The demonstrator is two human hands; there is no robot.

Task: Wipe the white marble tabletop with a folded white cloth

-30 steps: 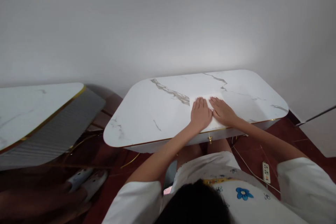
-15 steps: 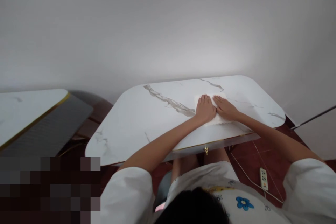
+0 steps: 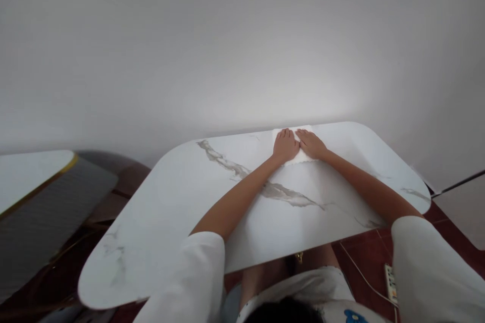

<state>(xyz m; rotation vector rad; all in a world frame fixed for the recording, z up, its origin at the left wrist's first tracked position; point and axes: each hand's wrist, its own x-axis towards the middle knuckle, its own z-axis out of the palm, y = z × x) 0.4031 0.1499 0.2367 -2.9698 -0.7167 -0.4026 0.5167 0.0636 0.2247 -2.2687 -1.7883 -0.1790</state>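
Head view shows a white tabletop (image 3: pixel 151 207) with gray-brown marble streaks and round corners. A white wiping cloth (image 3: pixel 302 158) with a wavy edge lies flat on the tabletop, at its back edge and a little right of its middle. The left hand (image 3: pixel 286 146) is spread flat on top of the cloth, with its fingers close together. The right hand (image 3: pixel 311 145) is flat on the cloth too, just beside the left one, and its fingers tilt toward the left hand. Behind the tabletop is a plain gray-white wall (image 3: pixel 242 45). Left of the tabletop is another white table (image 3: pixel 32 174) with a gold rim. Under the tabletop's front edge is a small gold bit, maybe a knob (image 3: pixel 299 257). Right of that, below the tabletop, a white power strip (image 3: pixel 390 282) and its cord (image 3: pixel 362 276) lie on the dark red floor (image 3: pixel 366 250).
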